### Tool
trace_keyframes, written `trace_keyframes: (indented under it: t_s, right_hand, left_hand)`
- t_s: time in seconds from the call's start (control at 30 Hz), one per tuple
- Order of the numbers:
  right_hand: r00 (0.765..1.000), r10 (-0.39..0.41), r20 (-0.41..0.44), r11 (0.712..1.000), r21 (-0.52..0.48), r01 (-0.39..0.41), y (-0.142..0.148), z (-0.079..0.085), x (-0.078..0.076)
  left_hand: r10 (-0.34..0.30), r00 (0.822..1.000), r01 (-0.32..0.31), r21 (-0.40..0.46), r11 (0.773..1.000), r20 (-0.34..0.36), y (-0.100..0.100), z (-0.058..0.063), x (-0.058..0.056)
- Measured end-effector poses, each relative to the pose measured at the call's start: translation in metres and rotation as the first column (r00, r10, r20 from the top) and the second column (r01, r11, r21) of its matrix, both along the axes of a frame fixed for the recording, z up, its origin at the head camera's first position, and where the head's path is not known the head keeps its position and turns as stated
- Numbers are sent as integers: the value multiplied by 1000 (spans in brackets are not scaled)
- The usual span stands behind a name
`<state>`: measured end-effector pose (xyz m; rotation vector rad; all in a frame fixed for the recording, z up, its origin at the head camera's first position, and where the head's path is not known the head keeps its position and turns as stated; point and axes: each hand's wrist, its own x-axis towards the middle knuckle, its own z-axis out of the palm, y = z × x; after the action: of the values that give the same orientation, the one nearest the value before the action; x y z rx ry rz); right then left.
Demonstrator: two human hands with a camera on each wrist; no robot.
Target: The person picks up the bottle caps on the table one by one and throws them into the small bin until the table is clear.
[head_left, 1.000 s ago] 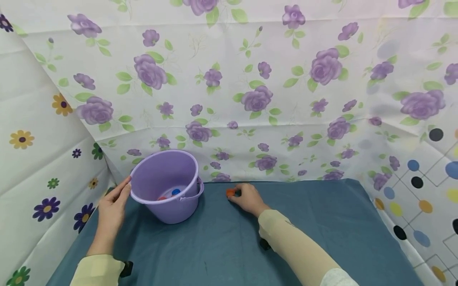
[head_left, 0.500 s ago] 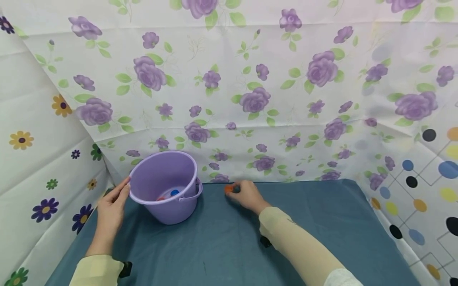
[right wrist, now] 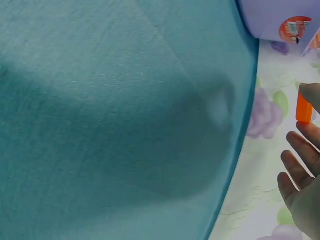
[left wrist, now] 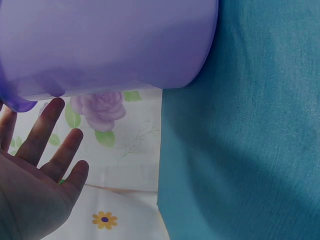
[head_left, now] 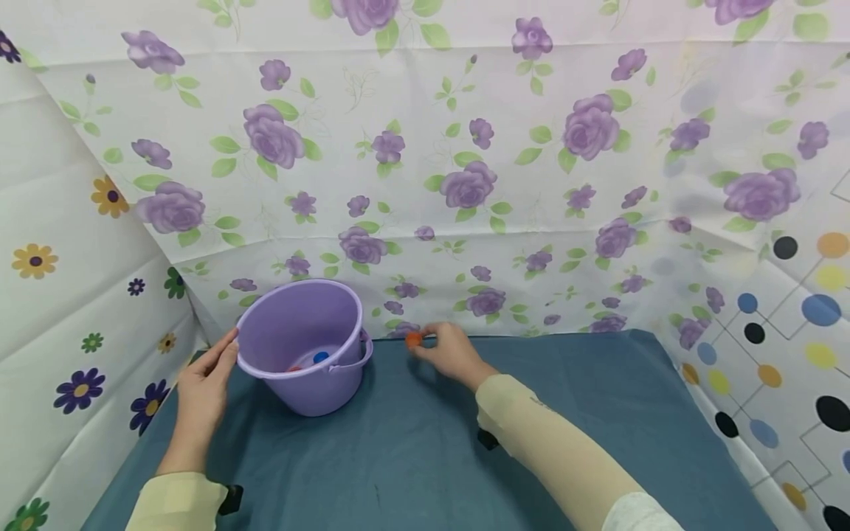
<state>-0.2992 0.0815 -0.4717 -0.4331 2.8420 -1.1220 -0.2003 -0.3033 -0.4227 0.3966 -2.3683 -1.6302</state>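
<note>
A purple bucket [head_left: 312,398] stands at the left of the cloth, its handle hanging on the right side. Inside it lie a blue round piece [head_left: 321,357] and a reddish piece [head_left: 294,369], partly hidden by the front rim. My left hand [head_left: 202,391] touches the bucket's left rim with its fingertips; the left wrist view shows those fingers [left wrist: 47,122] spread and fairly straight. To the right of the bucket, my right hand [head_left: 454,358] pinches an orange bottle cap [head_left: 413,339] between thumb and fingers. From the right wrist, the cap [right wrist: 303,107] shows edge-on, raised against the flowered backdrop.
A blue-green cloth [head_left: 412,457] covers the table. Behind it rises a flowered curtain [head_left: 398,192], with patterned sheets at the left [head_left: 60,310] and right [head_left: 783,346]. A round sticker [right wrist: 292,30] marks the bucket's side.
My right hand has lifted the orange bottle cap off the cloth and moved it slightly left toward the bucket. My left hand stays at the rim. The head view has shifted slightly.
</note>
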Motion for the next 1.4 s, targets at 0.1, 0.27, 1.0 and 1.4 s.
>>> trace_keyframes:
  t_s: [0.1, 0.27, 1.0, 1.4]
  right_hand:
    - [1000, 16, -11, 1000, -12, -16, -2, 5, -1]
    - [999, 26, -30, 1000, -15, -27, -6, 15, -2]
    - [984, 35, -175, 999, -35, -41, -31, 58, 4]
    - [958, -9, -287, 995, -99, -20, -53, 88, 11]
  left_hand:
    - [-3, 1000, 3, 2, 1000, -7, 0, 0, 0]
    - [-8, 1000, 8, 3, 1000, -5, 0, 1, 1]
    - [-11, 1000, 11, -3, 1000, -9, 0, 1, 2]
    - [-10, 1000, 10, -24, 1000, 9, 0, 1, 1]
